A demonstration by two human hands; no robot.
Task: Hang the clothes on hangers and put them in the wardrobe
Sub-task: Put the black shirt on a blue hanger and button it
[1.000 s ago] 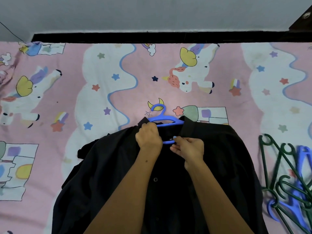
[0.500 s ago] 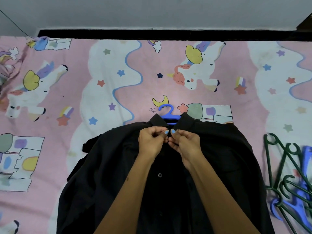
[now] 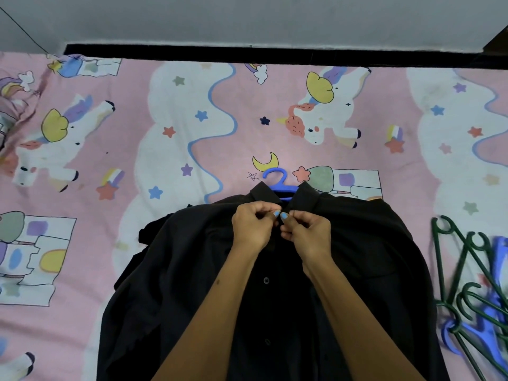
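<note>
Shirt: a black button-front cotton shirt [image 3: 357, 257] lies face up on the pink unicorn-print bedsheet [image 3: 192, 119], collar away from the person, hem running off the near edge of the view.
Hanger: a blue plastic hanger [image 3: 276, 178] sits inside the shirt; only its hook and a bit of the bar show above the collar, so the shoulders appear already seated on it.
Left hand: the left hand [image 3: 253, 229] has its fingers curled, pinching the left edge of the placket just below the collar.
Right hand: the right hand [image 3: 308, 235] has its fingers curled too, pinching the opposite edge; the two thumbs nearly touch.
Reason for grip: both edges are drawn together at the neck, most likely to fasten the top button so the shirt cannot slide off the hanger when lifted.
Spare hangers: a heap of dark green and blue plastic hangers [image 3: 472, 292] lies at the right on the sheet, within reach for further clothes.
Change: a second ago the collar lay open, with the hanger bar exposed and the hands apart on it; since then the collar has closed over the bar and the hands have met at the placket.
Progress: wardrobe not in view; the hanging step is not yet done.
</note>
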